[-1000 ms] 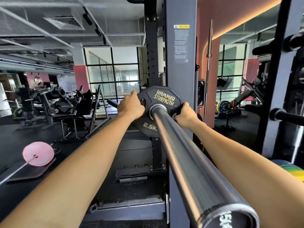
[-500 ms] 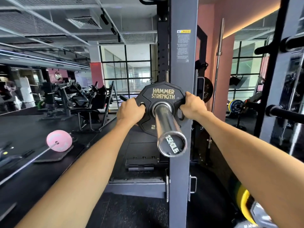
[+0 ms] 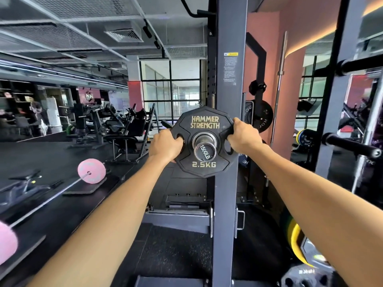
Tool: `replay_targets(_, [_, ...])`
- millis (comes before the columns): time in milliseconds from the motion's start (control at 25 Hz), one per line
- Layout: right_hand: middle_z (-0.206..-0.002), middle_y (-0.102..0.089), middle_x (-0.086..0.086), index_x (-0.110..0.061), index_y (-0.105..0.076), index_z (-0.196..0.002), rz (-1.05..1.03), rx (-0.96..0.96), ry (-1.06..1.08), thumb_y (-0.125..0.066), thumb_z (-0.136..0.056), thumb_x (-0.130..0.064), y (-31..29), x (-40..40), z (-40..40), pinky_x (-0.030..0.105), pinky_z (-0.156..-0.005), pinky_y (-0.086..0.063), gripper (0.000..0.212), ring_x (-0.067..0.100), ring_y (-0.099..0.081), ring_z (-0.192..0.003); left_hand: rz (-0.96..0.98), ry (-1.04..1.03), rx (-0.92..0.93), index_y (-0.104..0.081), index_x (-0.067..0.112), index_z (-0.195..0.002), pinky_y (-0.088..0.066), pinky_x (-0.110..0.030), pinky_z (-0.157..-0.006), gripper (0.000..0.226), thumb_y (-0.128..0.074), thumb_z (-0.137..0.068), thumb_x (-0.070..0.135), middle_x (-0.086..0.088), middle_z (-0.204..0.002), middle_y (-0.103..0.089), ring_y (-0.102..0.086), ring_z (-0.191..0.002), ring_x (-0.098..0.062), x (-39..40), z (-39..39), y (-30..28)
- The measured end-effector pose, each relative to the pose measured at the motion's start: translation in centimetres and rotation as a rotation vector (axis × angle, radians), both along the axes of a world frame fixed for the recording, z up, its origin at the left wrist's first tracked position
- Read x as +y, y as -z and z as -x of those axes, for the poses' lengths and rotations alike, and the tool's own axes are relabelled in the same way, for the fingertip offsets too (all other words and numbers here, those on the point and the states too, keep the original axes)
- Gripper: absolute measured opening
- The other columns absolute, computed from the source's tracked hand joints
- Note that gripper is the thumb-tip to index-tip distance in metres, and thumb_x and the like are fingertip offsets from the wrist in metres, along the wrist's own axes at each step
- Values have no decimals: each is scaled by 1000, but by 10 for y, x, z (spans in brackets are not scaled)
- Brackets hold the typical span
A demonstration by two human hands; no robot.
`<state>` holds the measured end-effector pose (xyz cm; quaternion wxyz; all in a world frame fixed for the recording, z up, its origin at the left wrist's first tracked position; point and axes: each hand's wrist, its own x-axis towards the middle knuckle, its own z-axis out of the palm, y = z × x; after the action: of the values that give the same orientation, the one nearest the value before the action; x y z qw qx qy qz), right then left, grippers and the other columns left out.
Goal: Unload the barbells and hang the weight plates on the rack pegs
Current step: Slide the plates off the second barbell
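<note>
A black 2.5 kg weight plate (image 3: 205, 125) marked Hammer Strength sits around the chrome barbell sleeve (image 3: 204, 151), close to the sleeve's end cap, which faces me. My left hand (image 3: 165, 145) grips the plate's left edge through a handle hole. My right hand (image 3: 243, 136) grips its right edge the same way. Directly behind the plate rises the grey rack upright (image 3: 228, 100). Black rack pegs (image 3: 350, 145) stick out at the right, one lower and one higher up.
A barbell with pink plates (image 3: 91, 171) lies on the floor at left. Black plates (image 3: 259, 116) hang on a rack behind the upright. A yellow plate (image 3: 295, 243) and another dark plate sit low at right. Gym machines fill the left background.
The plate has slid along the sleeve toward me, from deep on the bar to near its end. My view has pulled back, so the sleeve looks much shorter.
</note>
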<state>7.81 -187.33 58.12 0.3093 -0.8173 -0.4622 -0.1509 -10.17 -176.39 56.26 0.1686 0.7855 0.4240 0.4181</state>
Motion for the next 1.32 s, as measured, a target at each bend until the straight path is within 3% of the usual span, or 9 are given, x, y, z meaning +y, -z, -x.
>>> replay_targets(120, [-101,-63,19,-8,-44,-105,6,-11,22,-48,-86,-8,-2,-20,17,37,-73,-42,19,35,-48,-80,3,-23,33,-60,7,-95,-42,-29,-63,22,-50,-92,26,4,-70,-48,-58,-71,-26,-19,16,0])
replay_targets(240, [-101,-63,19,-10,-41,-101,24,-19,28,-50,-87,-10,-6,-37,32,39,-73,-43,17,37,-51,-84,47,22,19,-60,7,-94,-51,-30,-57,26,-49,-92,30,-4,-72,-60,-66,-56,-22,-30,27,4])
replay_targets(360, [-101,-63,18,-10,-43,-106,30,-13,25,-52,-88,-11,-9,-57,46,41,-76,-47,20,37,-53,-83,68,41,1,-62,10,-96,-59,-38,-64,27,-50,-89,33,-7,-81,-68,-69,-62,-27,-45,39,4])
replay_targets(520, [-106,-62,16,-9,-46,-112,14,52,-3,-50,-85,-6,-10,-79,63,42,-79,-50,28,36,-55,-89,-1,4,47,-54,7,-84,-40,-25,-44,20,-51,-93,25,-3,-72,-57,-62,-49,-21,-67,54,-4])
replay_targets(720, [-104,-61,15,-10,-48,-108,-3,53,-20,-50,-81,-3,-16,-109,68,40,-78,-49,27,35,-55,-90,-39,-3,55,-55,6,-82,-42,-28,-49,21,-53,-92,25,-10,-78,-62,-65,-57,-27,-92,56,-12])
replay_targets(840, [-100,-60,13,-12,-48,-100,-25,76,-24,-50,-79,-4,-24,-130,51,42,-79,-51,22,36,-57,-92,-84,-13,84,-48,8,-71,-41,-28,-52,27,-54,-91,25,-11,-80,-61,-61,-63,-27,-110,40,-24])
replay_targets(1000, [-108,-64,14,-12,-52,-103,-52,104,-56,-50,-76,-5,-39,-161,8,46,-87,-52,28,36,-60,-98,-153,-41,92,-43,11,-64,-35,-26,-50,32,-57,-90,23,-3,-65,-49,-46,-53,-16,-141,-2,-45])
replay_targets(1160, [-105,-64,13,-11,-52,-101,-67,66,-48,-48,-75,-4,-57,-197,-58,48,-86,-54,27,35,-61,-95,-187,-36,52,-46,10,-64,-28,-23,-44,30,-58,-90,19,-2,-61,-46,-43,-50,-14,-177,-65,-57])
replay_targets(1320, [-106,-65,14,-11,-53,-102,-81,59,-56,-48,-74,-5,-67,-221,-114,48,-86,-54,29,35,-62,-95,-207,-30,50,-42,10,-60,-30,-25,-46,33,-58,-88,18,-4,-63,-47,-47,-53,-18,-197,-123,-68])
